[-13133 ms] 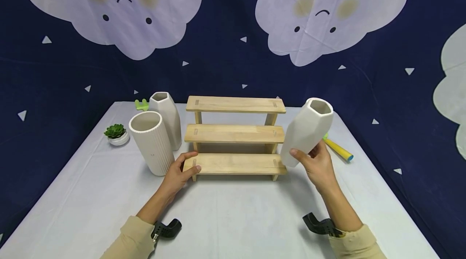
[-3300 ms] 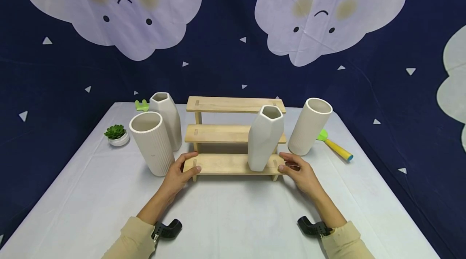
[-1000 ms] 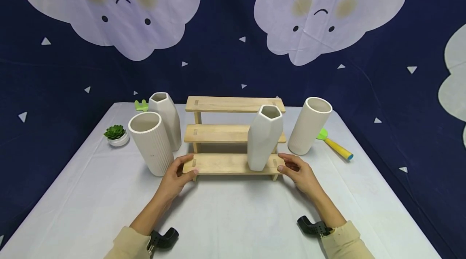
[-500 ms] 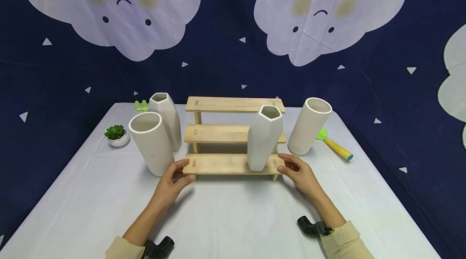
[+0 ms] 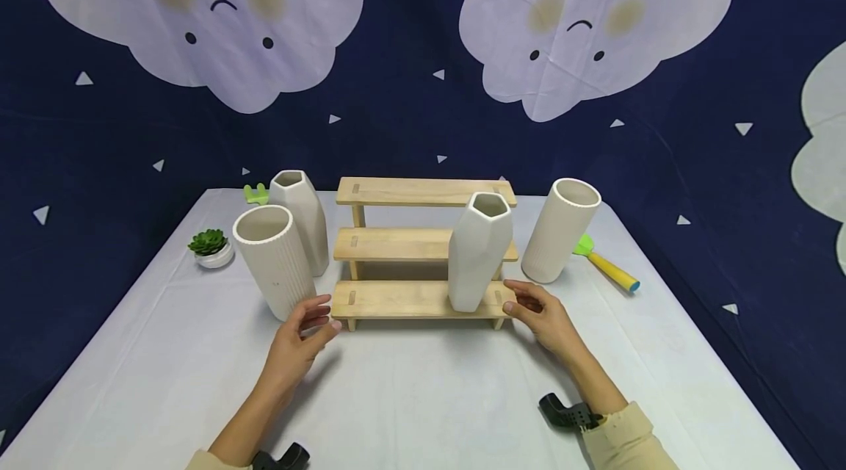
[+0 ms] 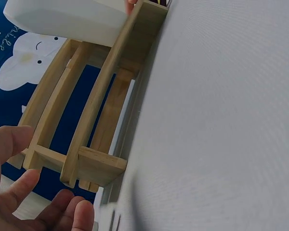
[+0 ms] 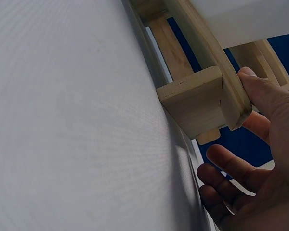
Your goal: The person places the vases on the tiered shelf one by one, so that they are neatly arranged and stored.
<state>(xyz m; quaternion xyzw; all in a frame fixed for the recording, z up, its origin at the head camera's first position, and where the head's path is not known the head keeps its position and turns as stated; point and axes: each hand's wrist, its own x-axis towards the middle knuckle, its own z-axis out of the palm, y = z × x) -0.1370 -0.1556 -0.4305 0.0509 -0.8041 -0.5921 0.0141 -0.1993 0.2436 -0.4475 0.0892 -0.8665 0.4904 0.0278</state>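
Observation:
A three-step wooden shelf stands mid-table. On the right part of its lowest step rests a white faceted vase, upright. My right hand pinches the right end of that step; in the right wrist view the thumb lies against the board and the index finger reaches behind its end. Just off the shelf's left end is my left hand, holding nothing, fingers loosely bent and spread. Its fingertips overlap the base of a ribbed white vase in the head view; contact cannot be told.
Behind the left ribbed vase stands another faceted vase. A potted succulent and a green fork-shaped tool head are at left. On the right are a ribbed vase and a yellow-handled toy shovel.
Earlier the right hand carried the faceted vase from the right; it now sits on the lowest step. Over the last second, my left hand let go of the shelf and drew back leftward.

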